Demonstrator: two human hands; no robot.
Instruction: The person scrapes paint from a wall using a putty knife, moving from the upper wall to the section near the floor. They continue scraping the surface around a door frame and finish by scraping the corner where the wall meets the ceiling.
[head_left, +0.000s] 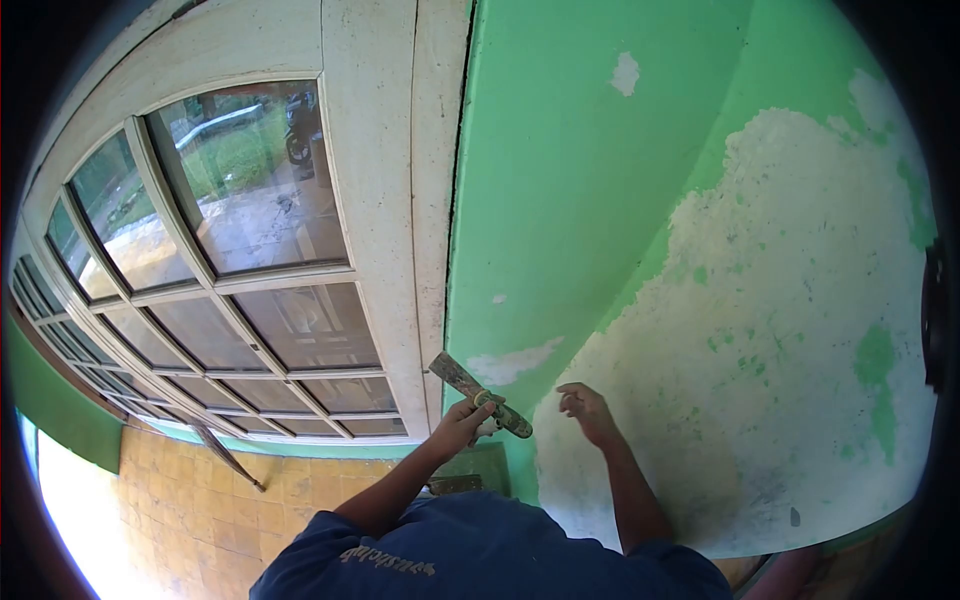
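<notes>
My left hand point(461, 424) is closed around a putty knife point(459, 376) with a worn, stained blade and a dark, paint-smeared handle. Its blade points up and left toward the door frame, while the handle end angles down to the right. My right hand point(588, 411) is raised beside it, empty, with fingers loosely bent and apart, in front of the wall's bared area. The green wall point(590, 180) has a large whitish patch point(740, 330) where paint is gone, with green flecks left on it. A smaller pale patch point(515, 362) shows just above the knife.
On the left stands a white-framed glass door point(382, 180) with many panes. A thin, worn stick-like piece point(228, 458) leans at its foot over the yellow tiled floor point(190, 500). A brownish block point(455, 484) sits low near my body. A dark object point(934, 315) juts in at the right edge.
</notes>
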